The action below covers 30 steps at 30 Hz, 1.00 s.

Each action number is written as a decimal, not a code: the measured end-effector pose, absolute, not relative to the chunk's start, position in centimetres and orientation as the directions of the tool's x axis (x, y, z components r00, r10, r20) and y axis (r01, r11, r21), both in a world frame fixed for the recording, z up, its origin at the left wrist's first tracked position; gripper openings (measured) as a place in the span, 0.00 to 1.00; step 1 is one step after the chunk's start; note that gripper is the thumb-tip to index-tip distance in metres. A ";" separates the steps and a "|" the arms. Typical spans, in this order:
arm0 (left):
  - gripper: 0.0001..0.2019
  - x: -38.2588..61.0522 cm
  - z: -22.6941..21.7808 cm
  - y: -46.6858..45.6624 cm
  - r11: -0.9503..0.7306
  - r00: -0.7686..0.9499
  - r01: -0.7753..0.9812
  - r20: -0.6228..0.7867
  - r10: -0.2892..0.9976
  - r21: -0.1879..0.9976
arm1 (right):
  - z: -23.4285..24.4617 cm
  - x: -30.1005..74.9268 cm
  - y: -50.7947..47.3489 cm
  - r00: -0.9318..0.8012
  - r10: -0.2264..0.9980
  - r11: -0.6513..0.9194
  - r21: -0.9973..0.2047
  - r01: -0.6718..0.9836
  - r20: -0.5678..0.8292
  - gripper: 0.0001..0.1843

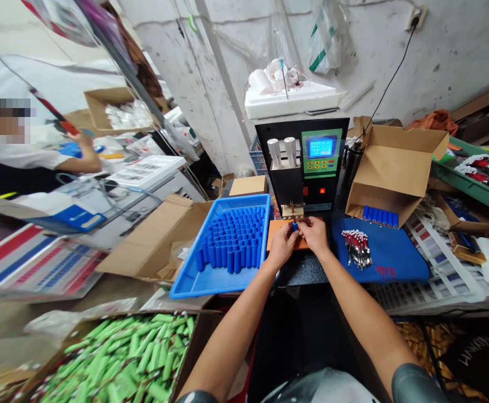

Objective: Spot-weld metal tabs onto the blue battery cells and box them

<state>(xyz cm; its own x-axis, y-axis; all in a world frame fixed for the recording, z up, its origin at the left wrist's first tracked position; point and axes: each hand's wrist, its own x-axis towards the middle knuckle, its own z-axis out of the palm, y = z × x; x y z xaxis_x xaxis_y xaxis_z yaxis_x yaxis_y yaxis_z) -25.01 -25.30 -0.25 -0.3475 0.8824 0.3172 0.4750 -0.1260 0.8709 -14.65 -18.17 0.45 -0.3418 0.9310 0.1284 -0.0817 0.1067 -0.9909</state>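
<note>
Both my hands meet over an orange pad (pixel 274 230) in front of a black spot-welding machine (pixel 302 168). My left hand (pixel 283 242) and my right hand (pixel 314 234) pinch one small blue cylindrical cell (pixel 295 225) between them, held just under the machine's copper electrode tips (pixel 292 210). A blue tray (pixel 194 286) with several upright blue cells stands to the left of my hands. A bundle of wired leads with red and white ends (pixel 357 247) lies on a blue cloth (pixel 389 257) to the right.
An open cardboard box (pixel 395 168) holding a row of blue cells lies on its side at the right. A box of green cells (pixel 122 358) is at the lower left. Another person (pixel 30 159) works at a cluttered bench on the far left. A green bin (pixel 471 179) sits far right.
</note>
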 end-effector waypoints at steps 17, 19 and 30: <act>0.05 -25.1 -0.6 -25.2 -0.114 -0.348 0.508 0.324 0.880 0.854 | 0.6 -14.6 -18.2 -0.343 0.927 0.131 -0.988 -0.078 0.150 0.12; 0.05 -25.1 -0.6 -25.2 -0.115 -0.349 0.497 0.319 0.881 0.860 | 0.7 -14.4 -18.2 -0.371 0.919 0.094 -0.988 -0.124 0.134 0.13; 0.09 -25.2 -1.3 -24.9 -0.104 -0.365 0.436 0.281 0.887 0.894 | 0.9 -12.8 -18.9 -0.470 0.876 0.060 -0.991 -0.120 0.110 0.16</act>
<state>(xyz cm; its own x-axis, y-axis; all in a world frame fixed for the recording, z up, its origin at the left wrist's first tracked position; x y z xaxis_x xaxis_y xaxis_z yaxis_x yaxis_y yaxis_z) -25.23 -24.92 -1.35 -0.3653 0.8873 0.2814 0.4361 -0.1039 0.8939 -12.82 -18.87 0.90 -0.4703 0.8756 0.1102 -0.1204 0.0600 -0.9909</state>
